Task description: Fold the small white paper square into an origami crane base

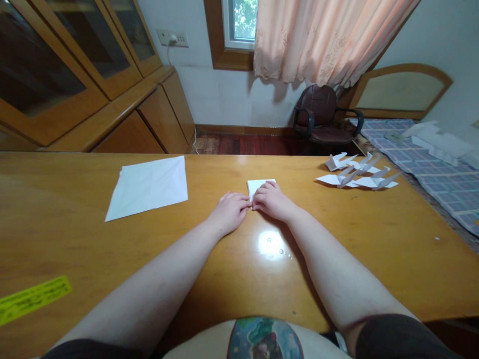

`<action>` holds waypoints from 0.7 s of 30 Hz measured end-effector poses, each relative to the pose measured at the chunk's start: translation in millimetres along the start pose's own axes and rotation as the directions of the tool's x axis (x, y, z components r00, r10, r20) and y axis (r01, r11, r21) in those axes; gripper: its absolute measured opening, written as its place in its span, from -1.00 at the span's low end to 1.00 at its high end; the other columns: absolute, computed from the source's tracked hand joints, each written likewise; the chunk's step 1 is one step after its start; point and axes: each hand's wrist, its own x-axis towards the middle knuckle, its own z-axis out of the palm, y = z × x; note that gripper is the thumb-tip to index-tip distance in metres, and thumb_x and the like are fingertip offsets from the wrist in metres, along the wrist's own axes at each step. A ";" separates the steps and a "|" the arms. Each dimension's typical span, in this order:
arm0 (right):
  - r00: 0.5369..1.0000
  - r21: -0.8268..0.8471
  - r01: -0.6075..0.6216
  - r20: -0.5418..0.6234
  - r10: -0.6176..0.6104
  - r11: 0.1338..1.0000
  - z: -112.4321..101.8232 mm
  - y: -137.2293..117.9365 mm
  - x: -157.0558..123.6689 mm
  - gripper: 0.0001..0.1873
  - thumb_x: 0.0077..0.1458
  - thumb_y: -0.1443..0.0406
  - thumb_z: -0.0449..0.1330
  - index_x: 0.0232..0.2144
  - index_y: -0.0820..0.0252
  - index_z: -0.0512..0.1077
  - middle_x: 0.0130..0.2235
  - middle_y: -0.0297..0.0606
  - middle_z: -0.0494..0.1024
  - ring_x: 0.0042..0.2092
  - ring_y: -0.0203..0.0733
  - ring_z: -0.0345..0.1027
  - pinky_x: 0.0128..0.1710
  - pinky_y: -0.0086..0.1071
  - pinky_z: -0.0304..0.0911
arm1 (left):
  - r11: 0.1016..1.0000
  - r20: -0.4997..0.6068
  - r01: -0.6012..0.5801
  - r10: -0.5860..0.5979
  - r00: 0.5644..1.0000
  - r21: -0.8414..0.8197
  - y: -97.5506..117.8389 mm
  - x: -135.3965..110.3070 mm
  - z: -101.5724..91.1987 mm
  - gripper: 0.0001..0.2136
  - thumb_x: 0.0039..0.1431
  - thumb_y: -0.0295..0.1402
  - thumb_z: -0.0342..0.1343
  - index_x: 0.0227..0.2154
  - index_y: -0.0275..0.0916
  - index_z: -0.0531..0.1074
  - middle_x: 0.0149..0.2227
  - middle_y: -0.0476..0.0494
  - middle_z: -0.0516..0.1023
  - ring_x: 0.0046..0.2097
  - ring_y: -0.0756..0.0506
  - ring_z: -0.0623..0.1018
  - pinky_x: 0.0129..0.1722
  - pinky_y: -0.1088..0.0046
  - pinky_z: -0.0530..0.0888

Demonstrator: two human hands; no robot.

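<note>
A small folded square of white paper [256, 185] lies flat on the table in front of me. My right hand [272, 200] rests over its right and near part with fingers bent, gripping and pressing it, and hides much of it. My left hand [230, 209] lies low on the table at the paper's near left corner. Its fingers are stretched toward the right hand, and the fingertips touch or nearly touch the paper's edge.
To the left lies a larger sheet of white paper [149, 188]. Several folded paper cranes [342, 178] stand at the far right of the wooden table [209, 279]. A yellow label [35, 299] is at the near left. Beyond are a chair [320, 112] and a cabinet [123, 119].
</note>
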 end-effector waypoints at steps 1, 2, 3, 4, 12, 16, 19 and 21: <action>1.000 -0.010 -0.007 -0.002 0.007 1.000 0.5 0.0 0.4 -0.84 0.06 0.17 0.32 -0.40 0.14 0.56 -0.31 -0.26 0.58 -0.14 -0.12 0.25 0.06 -0.19 -0.07 | 1.000 -0.004 -0.004 0.004 1.000 0.001 -0.2 0.2 0.2 -0.72 0.24 -0.40 -0.01 -0.13 -0.04 0.56 0.00 -0.08 0.57 0.09 -0.18 0.45 0.21 -0.02 0.23; 1.000 -0.018 -0.014 -0.004 0.014 1.000 1.0 0.0 0.7 -0.82 0.07 0.16 0.31 -0.39 0.16 0.56 -0.31 -0.24 0.58 -0.14 -0.11 0.25 0.07 -0.19 -0.07 | 1.000 -0.005 -0.010 0.010 1.000 0.004 -0.2 0.3 0.1 -0.72 0.24 -0.40 -0.02 -0.12 -0.04 0.56 0.00 -0.08 0.57 0.08 -0.18 0.46 0.20 -0.02 0.24; 1.000 -0.024 -0.020 -0.006 0.020 1.000 1.3 0.0 0.9 -0.81 0.08 0.16 0.30 -0.38 0.16 0.55 -0.30 -0.23 0.58 -0.13 -0.11 0.25 0.07 -0.19 -0.07 | 1.000 -0.006 -0.015 0.015 1.000 0.007 0.0 0.4 -0.1 -0.72 0.25 -0.40 -0.02 -0.12 -0.04 0.56 0.00 -0.08 0.57 0.08 -0.18 0.46 0.20 -0.02 0.25; 1.000 -0.028 -0.025 -0.007 0.025 0.999 1.6 -0.1 1.0 -0.81 0.10 0.16 0.28 -0.37 0.17 0.55 -0.30 -0.22 0.57 -0.13 -0.10 0.25 0.07 -0.19 -0.07 | 1.000 -0.004 -0.021 0.021 1.000 0.011 0.1 0.5 -0.3 -0.72 0.25 -0.40 -0.02 -0.12 -0.04 0.56 0.00 -0.08 0.57 0.07 -0.18 0.46 0.19 -0.01 0.25; 0.997 -0.005 -0.071 0.026 0.071 0.997 5.1 0.0 -0.3 -0.85 0.16 0.22 0.23 -0.36 0.15 0.55 -0.27 -0.22 0.58 -0.07 -0.09 0.25 0.15 -0.11 -0.15 | 0.999 0.021 -0.027 0.026 0.999 0.027 -0.4 0.4 -1.8 -0.70 0.23 -0.44 -0.02 -0.11 -0.04 0.56 0.02 -0.08 0.55 0.07 -0.18 0.46 0.20 -0.03 0.23; 0.997 0.012 -0.080 0.009 0.080 0.997 6.1 0.7 -0.6 -0.86 0.16 0.21 0.23 -0.37 0.10 0.56 -0.27 -0.27 0.58 -0.04 -0.09 0.25 0.22 -0.03 -0.24 | 1.000 0.039 -0.011 0.011 0.999 0.023 0.5 0.4 -2.9 -0.69 0.21 -0.46 -0.01 -0.15 -0.04 0.58 0.04 -0.07 0.55 0.11 -0.19 0.44 0.23 -0.06 0.20; 0.995 0.042 -0.097 0.006 0.097 0.994 2.0 0.5 -1.1 -0.87 0.14 0.21 0.24 -0.37 0.08 0.57 -0.26 -0.28 0.58 -0.01 -0.07 0.25 0.24 0.06 -0.32 | 1.000 0.042 -0.002 0.001 0.999 0.024 1.2 0.4 -3.1 -0.68 0.21 -0.45 -0.02 -0.13 -0.03 0.58 0.03 -0.05 0.56 0.12 -0.18 0.44 0.23 -0.05 0.19; 0.996 0.079 -0.094 0.013 0.093 0.992 -2.7 0.5 -2.3 -0.89 0.11 0.19 0.27 -0.39 0.06 0.57 -0.24 -0.29 0.58 0.02 -0.07 0.24 0.25 0.10 -0.36 | 1.000 0.045 0.002 -0.004 0.999 0.025 1.1 0.4 -2.9 -0.68 0.21 -0.46 -0.03 -0.13 -0.03 0.57 0.04 -0.04 0.56 0.12 -0.18 0.44 0.23 -0.04 0.20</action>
